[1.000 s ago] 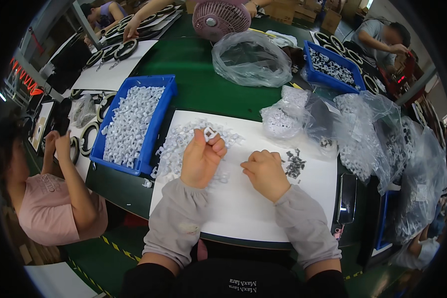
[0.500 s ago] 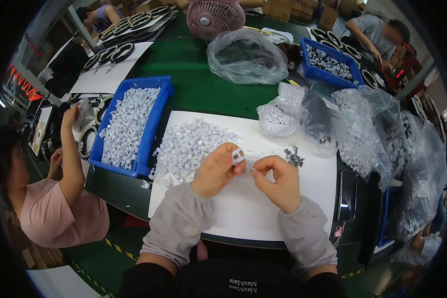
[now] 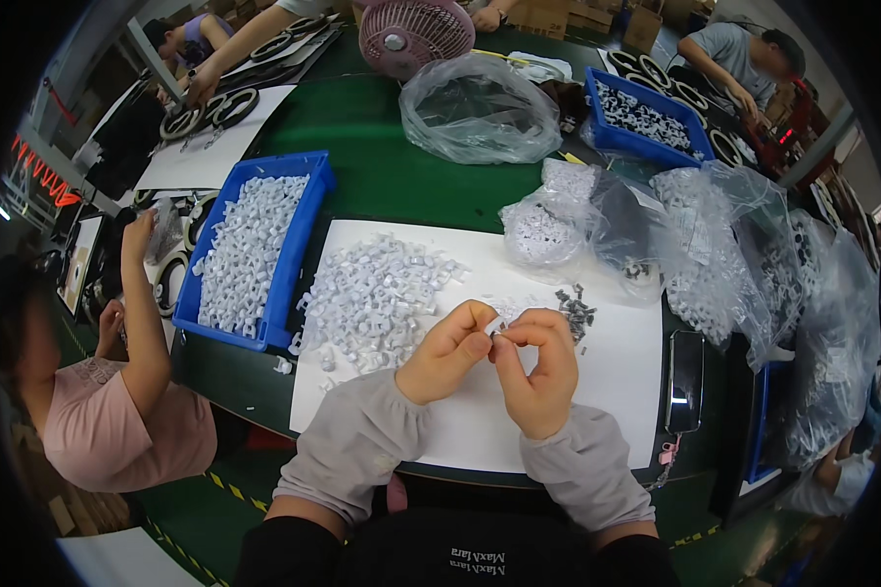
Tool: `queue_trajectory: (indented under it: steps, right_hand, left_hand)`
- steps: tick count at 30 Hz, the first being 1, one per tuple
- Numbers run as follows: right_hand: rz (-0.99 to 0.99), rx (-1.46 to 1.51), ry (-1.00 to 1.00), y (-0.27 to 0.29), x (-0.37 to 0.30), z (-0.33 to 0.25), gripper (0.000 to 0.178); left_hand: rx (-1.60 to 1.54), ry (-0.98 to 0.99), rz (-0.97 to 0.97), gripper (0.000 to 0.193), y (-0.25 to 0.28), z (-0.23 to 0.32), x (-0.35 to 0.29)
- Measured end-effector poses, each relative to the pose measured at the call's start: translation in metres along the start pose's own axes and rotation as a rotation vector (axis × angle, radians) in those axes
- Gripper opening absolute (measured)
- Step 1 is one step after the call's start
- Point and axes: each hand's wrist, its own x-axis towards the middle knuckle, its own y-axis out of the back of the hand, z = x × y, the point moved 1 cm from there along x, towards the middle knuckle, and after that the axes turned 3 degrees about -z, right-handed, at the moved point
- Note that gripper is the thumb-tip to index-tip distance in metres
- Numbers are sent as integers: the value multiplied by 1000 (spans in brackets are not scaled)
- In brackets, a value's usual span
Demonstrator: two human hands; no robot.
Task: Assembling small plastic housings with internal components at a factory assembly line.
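Note:
My left hand (image 3: 447,354) is closed, with a small white plastic clip (image 3: 496,324) pinched between thumb and fingers. Right beside it, the fingertips of my right hand (image 3: 538,374) press together at the clip's edge. They hold a tiny piece whose kind I cannot make out. Both hands meet above a white sheet (image 3: 597,411). Left of them on the sheet lies a loose heap of white plastic clips (image 3: 377,298). Small dark grey parts (image 3: 578,311) lie just beyond my right hand, near scattered tiny white bits (image 3: 519,303).
A blue bin (image 3: 299,249) full of white clips stands left, a second blue bin (image 3: 700,137) far right. Clear bags of parts (image 3: 705,254) crowd the right side beside a phone (image 3: 685,382). A pink fan (image 3: 416,39) stands behind an empty-looking bag (image 3: 480,108). Co-workers sit around.
My hands have come together; my right fingertips now meet the clip, and the left hand has moved right and nearer. At the far left, another person's arm has reached to the black rings.

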Motion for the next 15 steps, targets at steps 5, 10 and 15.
queue_trajectory:
  steps: [5,10,15]
  right_hand:
    - [-35,-12,50,3,3,2,14]
    - [-71,586,-309,2,4,9,20]
    - [-238,572,-483,10,9,6,22]
  left_hand:
    - [42,-50,-3,27,2,0,-1]
    - [-7,-75,16,32,5,-1,3]
    - [17,-54,138,28,3,13,-3]
